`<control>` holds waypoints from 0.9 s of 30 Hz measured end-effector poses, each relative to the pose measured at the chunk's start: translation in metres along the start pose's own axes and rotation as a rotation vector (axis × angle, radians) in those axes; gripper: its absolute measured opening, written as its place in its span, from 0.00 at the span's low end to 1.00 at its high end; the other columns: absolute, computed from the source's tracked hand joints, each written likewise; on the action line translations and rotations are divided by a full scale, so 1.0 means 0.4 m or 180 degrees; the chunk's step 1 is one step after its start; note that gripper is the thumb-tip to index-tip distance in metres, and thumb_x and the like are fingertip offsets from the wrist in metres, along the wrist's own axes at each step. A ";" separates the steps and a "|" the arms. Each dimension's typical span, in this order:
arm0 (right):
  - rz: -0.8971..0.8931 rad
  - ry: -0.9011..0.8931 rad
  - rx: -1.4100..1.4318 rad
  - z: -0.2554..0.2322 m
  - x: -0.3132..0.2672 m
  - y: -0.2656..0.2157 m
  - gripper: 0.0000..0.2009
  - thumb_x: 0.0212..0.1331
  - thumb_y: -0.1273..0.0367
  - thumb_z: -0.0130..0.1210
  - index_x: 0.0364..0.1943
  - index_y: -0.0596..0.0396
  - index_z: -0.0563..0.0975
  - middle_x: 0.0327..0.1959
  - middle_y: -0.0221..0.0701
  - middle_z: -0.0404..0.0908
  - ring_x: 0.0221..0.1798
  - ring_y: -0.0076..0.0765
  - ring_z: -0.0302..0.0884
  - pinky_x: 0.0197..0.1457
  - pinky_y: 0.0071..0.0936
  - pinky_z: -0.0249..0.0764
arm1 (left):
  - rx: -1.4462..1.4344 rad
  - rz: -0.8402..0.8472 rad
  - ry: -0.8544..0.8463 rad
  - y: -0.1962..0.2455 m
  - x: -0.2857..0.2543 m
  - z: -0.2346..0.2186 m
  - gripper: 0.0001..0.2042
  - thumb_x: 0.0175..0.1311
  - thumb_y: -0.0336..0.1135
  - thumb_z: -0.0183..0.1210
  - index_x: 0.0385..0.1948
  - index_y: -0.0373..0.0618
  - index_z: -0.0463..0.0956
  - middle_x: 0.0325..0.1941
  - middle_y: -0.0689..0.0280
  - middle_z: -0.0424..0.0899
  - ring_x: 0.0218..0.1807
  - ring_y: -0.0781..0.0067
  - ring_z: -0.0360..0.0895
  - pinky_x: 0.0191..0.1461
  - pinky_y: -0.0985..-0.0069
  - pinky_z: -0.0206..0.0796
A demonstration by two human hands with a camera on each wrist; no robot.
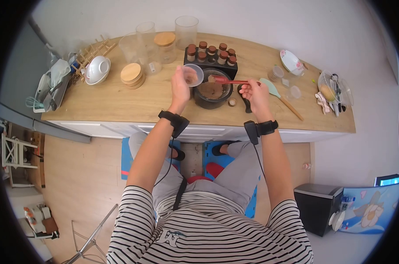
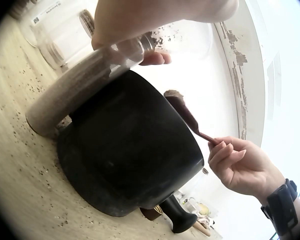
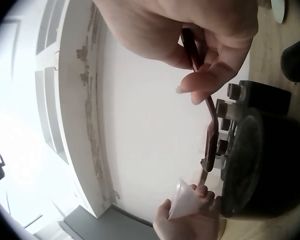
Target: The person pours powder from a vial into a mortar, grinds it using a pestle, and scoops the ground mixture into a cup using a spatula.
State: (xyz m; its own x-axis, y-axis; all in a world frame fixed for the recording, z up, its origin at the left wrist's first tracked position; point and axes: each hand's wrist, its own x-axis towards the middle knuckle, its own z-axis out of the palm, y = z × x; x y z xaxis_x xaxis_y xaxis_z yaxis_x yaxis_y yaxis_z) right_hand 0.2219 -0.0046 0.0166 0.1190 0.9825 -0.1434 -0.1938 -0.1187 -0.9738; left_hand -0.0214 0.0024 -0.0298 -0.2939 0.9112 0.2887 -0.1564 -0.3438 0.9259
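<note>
My left hand [image 1: 179,90] grips a clear funnel [image 1: 193,75] with brown powder inside, at the left rim of a black mortar [image 1: 209,104]. Below it, in the left wrist view, a tall clear bottle [image 2: 72,92] full of powder stands against the mortar, its neck within the same hand's grasp. Brown powder [image 1: 210,91] lies in the mortar. My right hand [image 1: 255,96] pinches the handle of a dark red spoon [image 1: 225,80]. The spoon's bowl, bearing some powder, is over the mortar, close to the funnel.
Behind the mortar is a black rack [image 1: 230,69] of brown-capped bottles. A black pestle [image 1: 245,101] and a small cap [image 1: 232,102] lie to its right, then a mint spatula [image 1: 272,88]. Glass jars [image 1: 166,50] and white bowls [image 1: 97,70] stand left. Specks dot the counter.
</note>
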 end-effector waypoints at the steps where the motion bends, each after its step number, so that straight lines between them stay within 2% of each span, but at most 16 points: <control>1: 0.0005 -0.0007 -0.0002 0.000 -0.002 -0.020 0.10 0.65 0.68 0.50 0.33 0.65 0.74 0.25 0.35 0.79 0.24 0.30 0.79 0.24 0.21 0.72 | -0.0027 0.0008 -0.0005 -0.004 0.001 -0.001 0.29 0.76 0.48 0.29 0.29 0.38 0.77 0.25 0.63 0.81 0.29 0.73 0.75 0.37 0.76 0.63; 4: -0.0186 -0.0225 0.0234 0.017 -0.014 -0.093 0.10 0.65 0.68 0.52 0.35 0.64 0.74 0.26 0.35 0.78 0.24 0.29 0.79 0.24 0.20 0.72 | -0.0002 -0.0011 -0.0042 -0.003 0.001 -0.004 0.29 0.76 0.49 0.29 0.29 0.38 0.77 0.26 0.63 0.82 0.30 0.74 0.75 0.37 0.76 0.63; 8: -0.0379 -0.0457 0.0080 0.094 -0.053 -0.147 0.11 0.65 0.67 0.53 0.36 0.65 0.75 0.26 0.35 0.78 0.24 0.27 0.78 0.24 0.20 0.71 | 0.0039 -0.0006 -0.0002 -0.005 0.003 0.000 0.29 0.76 0.49 0.29 0.30 0.38 0.77 0.26 0.63 0.82 0.30 0.73 0.75 0.37 0.75 0.63; 10: -0.0676 -0.0640 -0.0529 0.135 -0.074 -0.148 0.12 0.66 0.66 0.54 0.36 0.65 0.76 0.26 0.35 0.79 0.25 0.25 0.79 0.24 0.20 0.72 | 0.0002 -0.0058 0.0085 -0.015 0.005 0.000 0.29 0.76 0.49 0.29 0.30 0.37 0.77 0.25 0.63 0.81 0.29 0.73 0.75 0.37 0.75 0.63; 11: -0.0679 -0.0636 -0.0524 0.150 -0.082 -0.144 0.12 0.66 0.66 0.54 0.36 0.65 0.76 0.26 0.35 0.79 0.25 0.25 0.79 0.24 0.20 0.72 | 0.0004 -0.0056 0.0080 -0.013 0.005 0.003 0.29 0.76 0.49 0.29 0.30 0.37 0.77 0.25 0.63 0.81 0.29 0.73 0.75 0.37 0.75 0.63; 13: -0.1306 -0.0884 -0.1321 0.174 -0.101 -0.135 0.11 0.66 0.67 0.54 0.36 0.64 0.77 0.26 0.33 0.80 0.25 0.22 0.79 0.24 0.20 0.73 | -0.0253 -0.0044 0.0075 -0.011 0.004 0.008 0.29 0.76 0.49 0.29 0.30 0.37 0.77 0.25 0.62 0.80 0.29 0.72 0.74 0.36 0.75 0.63; 15: -0.1240 -0.0898 -0.1571 0.195 -0.141 -0.151 0.09 0.65 0.69 0.55 0.36 0.62 0.77 0.28 0.34 0.80 0.27 0.26 0.80 0.27 0.23 0.74 | -0.0132 -0.0048 0.0050 -0.013 0.004 0.000 0.29 0.76 0.50 0.29 0.30 0.37 0.76 0.25 0.62 0.80 0.29 0.73 0.75 0.36 0.75 0.63; 17: -0.2143 -0.0929 -0.1983 0.202 -0.147 -0.140 0.07 0.63 0.71 0.56 0.37 0.63 0.77 0.29 0.38 0.81 0.28 0.32 0.80 0.31 0.27 0.75 | -0.0016 -0.0056 0.0028 -0.016 0.004 -0.004 0.29 0.76 0.50 0.29 0.30 0.36 0.76 0.25 0.62 0.80 0.29 0.73 0.75 0.36 0.75 0.63; 18: -0.2142 -0.0933 -0.1987 0.205 -0.152 -0.137 0.07 0.63 0.71 0.56 0.37 0.63 0.77 0.29 0.38 0.81 0.28 0.32 0.80 0.31 0.27 0.75 | -0.0077 -0.0032 0.0010 -0.017 0.006 -0.003 0.29 0.76 0.50 0.29 0.30 0.36 0.77 0.25 0.62 0.80 0.29 0.73 0.75 0.36 0.75 0.64; 20: -0.2891 -0.1092 -0.2346 0.208 -0.159 -0.133 0.06 0.62 0.72 0.56 0.37 0.62 0.77 0.31 0.40 0.80 0.29 0.36 0.81 0.34 0.29 0.75 | -0.0139 -0.0010 -0.0008 -0.015 0.004 0.000 0.29 0.76 0.49 0.29 0.30 0.36 0.77 0.25 0.62 0.81 0.29 0.73 0.75 0.36 0.75 0.64; 22: -0.2891 -0.1069 -0.2229 0.203 -0.156 -0.117 0.06 0.62 0.72 0.56 0.37 0.62 0.77 0.31 0.39 0.80 0.28 0.35 0.81 0.33 0.28 0.74 | -0.0274 -0.0166 0.0005 -0.008 0.002 0.001 0.29 0.76 0.49 0.29 0.30 0.36 0.77 0.25 0.62 0.81 0.30 0.73 0.75 0.38 0.75 0.64; 24: -0.2889 -0.1059 -0.2113 0.198 -0.159 -0.114 0.06 0.62 0.72 0.57 0.37 0.62 0.77 0.30 0.38 0.80 0.28 0.33 0.81 0.32 0.27 0.74 | -0.0148 -0.0075 0.0084 -0.016 0.005 0.003 0.29 0.76 0.49 0.29 0.30 0.37 0.77 0.25 0.62 0.81 0.30 0.72 0.75 0.38 0.74 0.64; 26: -0.2238 -0.0531 -0.1552 0.183 -0.165 -0.126 0.07 0.63 0.71 0.57 0.38 0.62 0.78 0.28 0.35 0.81 0.26 0.27 0.80 0.28 0.23 0.73 | -0.0016 0.0000 0.0180 -0.015 0.002 -0.002 0.29 0.77 0.49 0.29 0.30 0.37 0.78 0.26 0.63 0.81 0.31 0.72 0.75 0.39 0.74 0.64; 27: -0.2230 -0.0546 -0.1557 0.171 -0.161 -0.129 0.07 0.63 0.71 0.57 0.38 0.62 0.78 0.28 0.35 0.81 0.26 0.27 0.80 0.28 0.23 0.73 | 0.0030 -0.0002 0.0078 -0.009 0.001 -0.004 0.29 0.77 0.49 0.29 0.30 0.37 0.78 0.26 0.63 0.81 0.31 0.72 0.75 0.40 0.74 0.64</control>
State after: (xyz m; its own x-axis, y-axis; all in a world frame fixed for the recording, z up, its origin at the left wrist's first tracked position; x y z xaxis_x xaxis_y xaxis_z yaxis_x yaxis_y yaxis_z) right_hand 0.1575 -0.0520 0.0882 -0.1017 0.8558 0.5072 0.3138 0.5114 -0.8000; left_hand -0.0222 0.0036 -0.0334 -0.3167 0.9056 0.2821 -0.1477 -0.3409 0.9284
